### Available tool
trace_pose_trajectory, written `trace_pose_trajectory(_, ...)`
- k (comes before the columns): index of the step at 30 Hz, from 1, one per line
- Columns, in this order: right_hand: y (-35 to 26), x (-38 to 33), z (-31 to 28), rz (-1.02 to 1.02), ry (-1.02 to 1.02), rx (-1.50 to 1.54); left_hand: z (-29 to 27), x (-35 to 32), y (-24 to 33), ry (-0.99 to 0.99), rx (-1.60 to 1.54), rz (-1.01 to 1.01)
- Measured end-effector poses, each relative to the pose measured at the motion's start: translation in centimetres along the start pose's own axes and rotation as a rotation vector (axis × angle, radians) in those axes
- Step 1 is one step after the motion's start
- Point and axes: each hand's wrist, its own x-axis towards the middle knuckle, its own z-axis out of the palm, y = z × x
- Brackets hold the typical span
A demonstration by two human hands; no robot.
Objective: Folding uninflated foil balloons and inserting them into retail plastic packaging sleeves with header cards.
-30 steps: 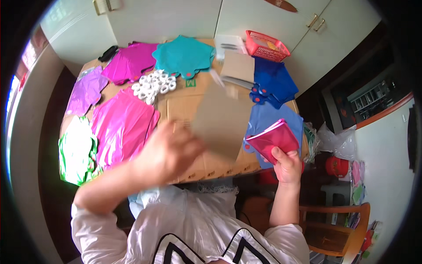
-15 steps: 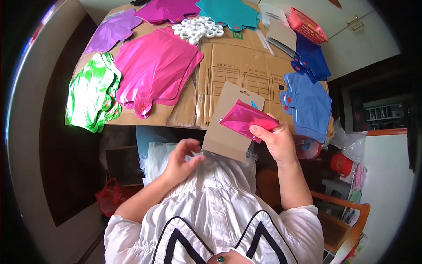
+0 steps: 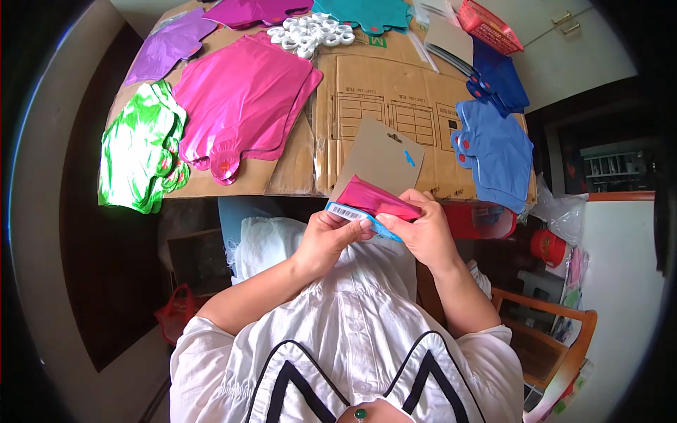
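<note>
Both my hands are together in front of my lap, just off the table's near edge. A tan backing card [image 3: 377, 151] with a hang hole at its top and a small blue mark leans away from me. On its lower part lies a folded pink foil balloon [image 3: 374, 199]. My left hand [image 3: 328, 236] pinches the card's lower edge, where a blue strip with a barcode [image 3: 349, 212] faces me. My right hand [image 3: 423, 229] grips the balloon and the right side of the card, its thumb near the strip's right end. The fingers behind the card are hidden.
Cardboard [image 3: 293, 166] covers the table. On it lie flat foil balloons in pink [image 3: 243, 102], green [image 3: 137, 144], purple [image 3: 166, 46], teal [image 3: 363, 14] and blue [image 3: 497, 151]. White rings [image 3: 310, 34], a red basket [image 3: 490, 27] and stacked cards [image 3: 450, 42] are farther back. A wooden chair [image 3: 582, 338] stands right.
My left hand has moved right and taken hold of the card's lower edge. My right hand has lowered the pink balloon onto the card. A blue barcode strip now shows.
</note>
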Motion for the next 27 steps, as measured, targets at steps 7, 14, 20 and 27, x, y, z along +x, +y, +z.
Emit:
trace_pose_trajectory(7,-2.9,0.9,-2.3,-0.227,0.299,-0.434,1.4,0.5,-0.1,0.181,0.003,0.046)
trace_pose_trajectory(14,-1.2,5.3,-0.1,-0.803,-0.417,-0.718,1.9,0.5,-0.6,0.199,-0.028,0.14)
trace_pose_trajectory(20,0.5,6.4,-0.2,-0.726,-0.44,-0.677,2.1,0.6,0.2,0.215,-0.024,0.071)
trace_pose_trajectory(27,-0.9,8.4,-5.0,-0.577,-0.352,-0.405,1.7,0.4,0.3,0.185,0.046,0.019)
